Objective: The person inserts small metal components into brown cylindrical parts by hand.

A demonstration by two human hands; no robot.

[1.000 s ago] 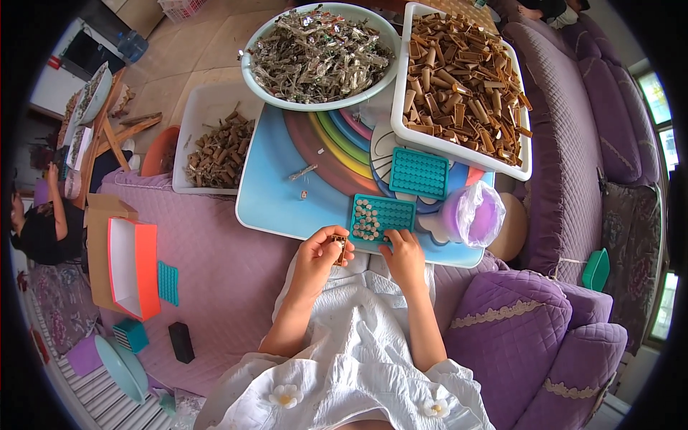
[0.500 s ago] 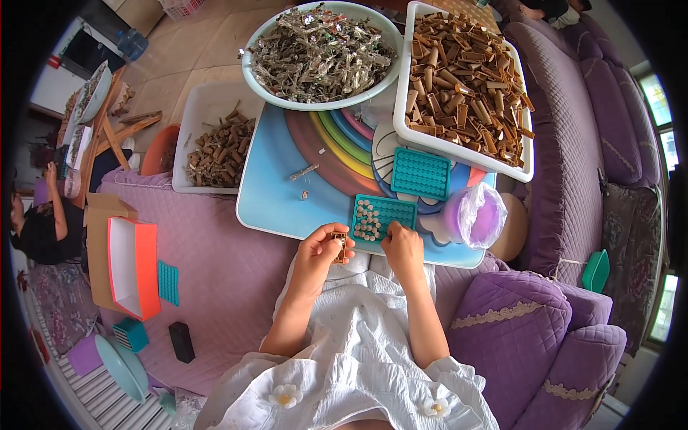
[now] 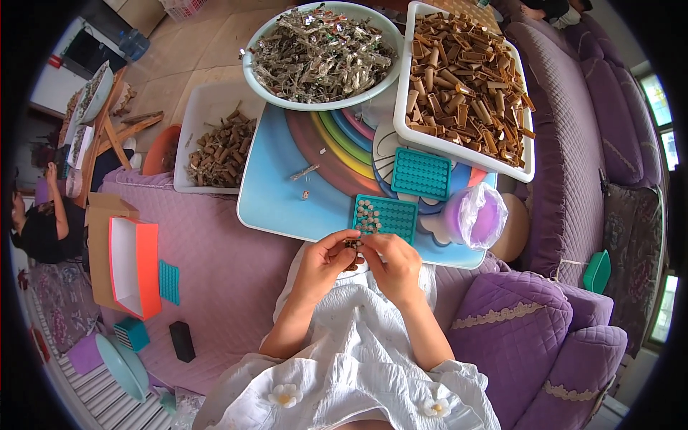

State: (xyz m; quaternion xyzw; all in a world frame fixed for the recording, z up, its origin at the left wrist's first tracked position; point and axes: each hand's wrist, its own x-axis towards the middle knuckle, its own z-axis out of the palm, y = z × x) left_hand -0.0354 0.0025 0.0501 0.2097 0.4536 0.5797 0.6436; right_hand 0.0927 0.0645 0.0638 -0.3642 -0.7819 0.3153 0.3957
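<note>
Between the fingertips of your left hand (image 3: pixel 319 272) is a small brown piece (image 3: pixel 351 245), pinched by thumb and finger. Right up against it, the thumb and finger of your right hand (image 3: pixel 398 271) are close together, but whether they grip something tiny is too small to tell. With fingers so crowded, one could bump the piece, and it could slip down onto your white clothes (image 3: pixel 344 312) below. Just past your fingertips lies a teal tray (image 3: pixel 400 213) with little round bits (image 3: pixel 368 215) on its left side; if your knuckles knock it, the bits could roll off. Out beyond your right fingers stands a purple cup (image 3: pixel 453 214) with a clear bag (image 3: pixel 471 236); swinging that hand too wide could tip it.
</note>
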